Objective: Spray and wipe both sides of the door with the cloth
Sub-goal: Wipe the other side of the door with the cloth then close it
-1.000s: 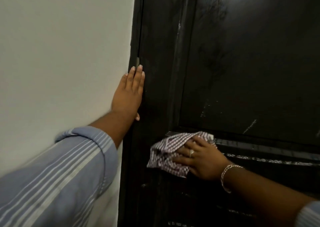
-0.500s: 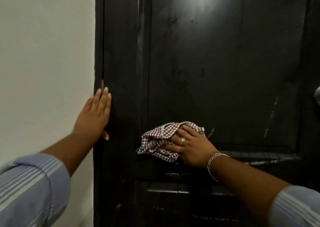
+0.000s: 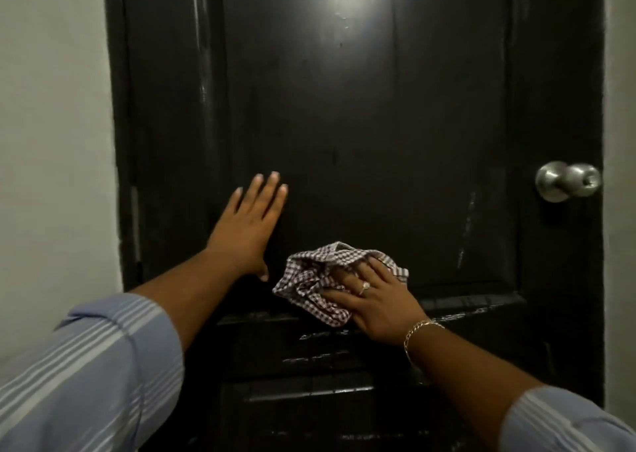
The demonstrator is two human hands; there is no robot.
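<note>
Door (image 3: pixel 361 124): glossy black, panelled, pale streaks on lower rails, round metal knob (image 3: pixel 568 181) at right. Checked cloth (image 3: pixel 309 276), crumpled, pressed against door by right hand (image 3: pixel 378 300), fingers curled on it; left hand (image 3: pixel 246 224) flat, fingers straight. No legible writing.

Glossy door (image 3: pixel 344 107), checked cloth (image 3: pixel 309 279), seemingly brushed-metal knob (image 3: pixel 564 181)

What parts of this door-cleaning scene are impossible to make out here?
- Head view: the far side of the glossy black panelled door is hidden by the door itself.
- Its top and bottom are cut off by the frame edges.
- The patch under the checked cloth is covered by it and the right hand.
- No spray bottle shows.
</note>
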